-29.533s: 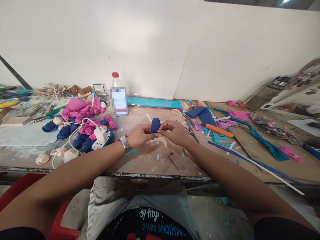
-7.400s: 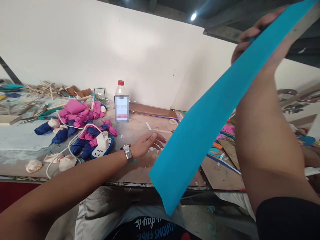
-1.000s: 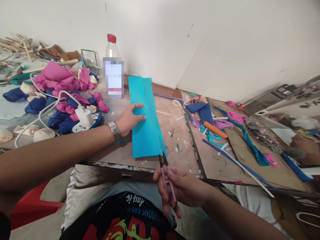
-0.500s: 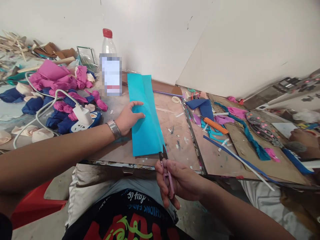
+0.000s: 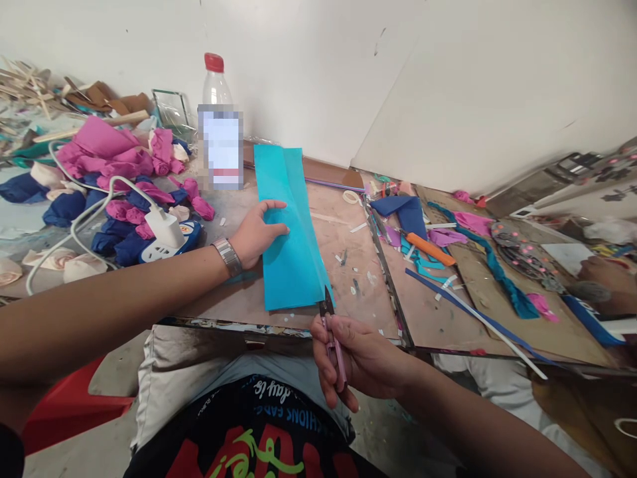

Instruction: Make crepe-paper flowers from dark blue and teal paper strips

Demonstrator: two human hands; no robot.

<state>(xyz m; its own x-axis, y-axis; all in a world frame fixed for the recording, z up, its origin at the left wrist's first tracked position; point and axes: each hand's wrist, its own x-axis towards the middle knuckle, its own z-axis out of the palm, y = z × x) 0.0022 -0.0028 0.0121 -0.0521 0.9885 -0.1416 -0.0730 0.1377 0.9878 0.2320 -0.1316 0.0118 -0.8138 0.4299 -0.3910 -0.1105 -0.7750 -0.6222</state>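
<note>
A folded sheet of bright blue paper [image 5: 293, 265] lies lengthwise on the table in front of me. My left hand [image 5: 259, 232] rests on its left side, thumb and fingers apart, pressing it down. Held in my right hand [image 5: 343, 355] is a pair of pink-handled thread snips [image 5: 328, 318], my fingers wrapped around the handles. The dark blades are at the paper's near right corner and have come together there. A narrow sliver of paper stands to the right of the blades along that edge.
Crumpled pink, navy and cream pieces [image 5: 124, 159] surround a power strip [image 5: 169, 245] with a white charger on the left. A bottle [image 5: 215, 83] stands behind a phone [image 5: 221, 149]. At right lie an orange-handled cutter [image 5: 428, 249], paper strips and another person's hand [image 5: 607, 282].
The snips' blades have closed from an open V at the paper's near right edge. My left hand has stayed in place on the paper.
</note>
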